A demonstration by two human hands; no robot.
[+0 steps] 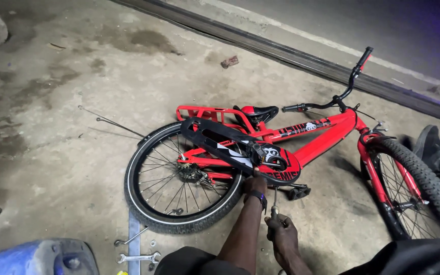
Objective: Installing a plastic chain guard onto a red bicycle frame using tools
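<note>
A small red bicycle lies on its side on a concrete floor. A black and red chain guard covers the chain above the rear wheel. My left hand, with a dark wristband, presses against the lower edge of the chain guard near the crank. Just below it, my right hand grips the handle of a screwdriver whose shaft points up toward the crank. A black pedal rests on the floor beside the screwdriver.
Two spanners lie by a metal strip at the bottom left, next to a blue container. Another person's shoe rests beyond the front wheel. A thin metal rod lies left of the bike. A dark rail crosses the top.
</note>
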